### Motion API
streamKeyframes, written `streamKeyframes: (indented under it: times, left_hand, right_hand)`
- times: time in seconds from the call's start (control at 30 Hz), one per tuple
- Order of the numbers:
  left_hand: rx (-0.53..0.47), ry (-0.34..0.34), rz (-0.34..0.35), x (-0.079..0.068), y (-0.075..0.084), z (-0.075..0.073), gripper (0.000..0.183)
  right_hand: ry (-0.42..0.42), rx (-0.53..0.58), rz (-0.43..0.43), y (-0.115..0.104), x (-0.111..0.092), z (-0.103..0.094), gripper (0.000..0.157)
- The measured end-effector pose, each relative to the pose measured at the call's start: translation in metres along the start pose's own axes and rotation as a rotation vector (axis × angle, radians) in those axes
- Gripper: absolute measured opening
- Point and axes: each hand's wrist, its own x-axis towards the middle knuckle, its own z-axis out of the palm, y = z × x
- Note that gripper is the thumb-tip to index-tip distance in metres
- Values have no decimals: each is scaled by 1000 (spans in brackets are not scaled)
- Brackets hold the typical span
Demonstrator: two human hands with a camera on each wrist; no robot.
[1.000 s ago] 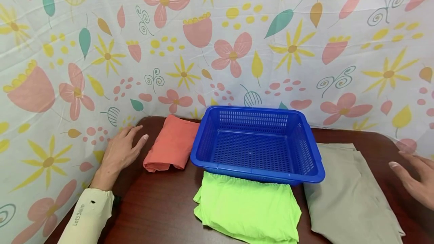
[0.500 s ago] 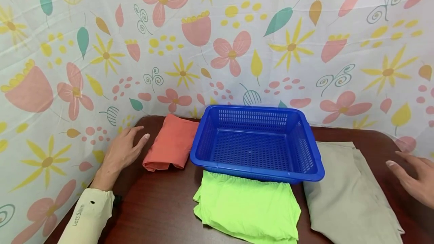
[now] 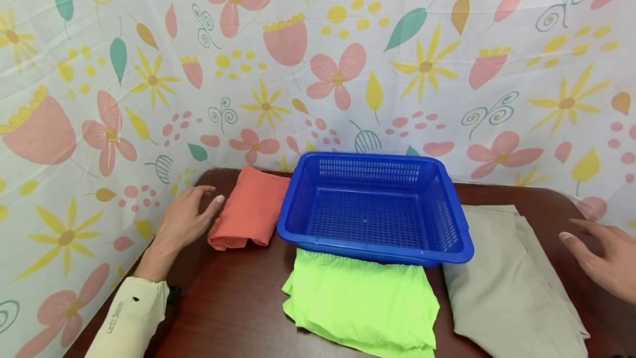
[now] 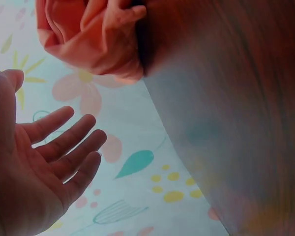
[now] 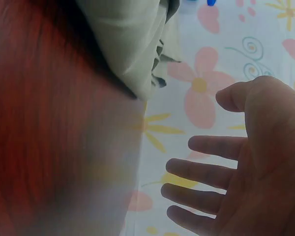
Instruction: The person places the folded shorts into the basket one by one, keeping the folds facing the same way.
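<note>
Red-brown wooden table point(image 3: 226, 305) below | left hand point(image 3: 185, 220), right hand point(image 3: 608, 259): both spread wide, empty! | folded orange cloth point(image 3: 250, 209) lay beside left, folded grey cloth point(image 3: 512, 286) near right | seemingly pre-grasp; next move likely called for reaching inward

Blue slotted basket point(image 3: 366, 214) on brown worktop point(image 3: 228, 308); folded orange cloth point(image 3: 253, 209), left hand point(image 3: 185, 219) beside it; lime-green cloth point(image 3: 362, 305) in front; grey cloth point(image 3: 507, 280), right hand point(image 3: 613, 263) beside it; floral sheet point(image 3: 303, 93) behind

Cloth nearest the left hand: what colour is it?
The cloth is coral orange, plain with no visible pattern; it shows best in the head view.
</note>
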Motion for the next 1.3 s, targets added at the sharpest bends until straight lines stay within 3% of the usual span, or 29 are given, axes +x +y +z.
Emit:
streamKeyframes:
  times: [0.23,0.57,0.8,1.3]
  left_hand:
    - [-12,40,55,-1,10,6,58]
    - [-95,-1,60,-5,29,5,56]
    - [-163,-19,112,-11,40,9,51]
    - [-266,-67,149,-32,65,14,36]
  right_hand:
    - [-54,-36,-8,-12,-1,-6,77]
    - [-96,-41,-98,-21,3,-8,72]
    - [-58,-11,-192,-36,-1,-7,62]
    - [-81,9,-244,-72,-15,-12,61]
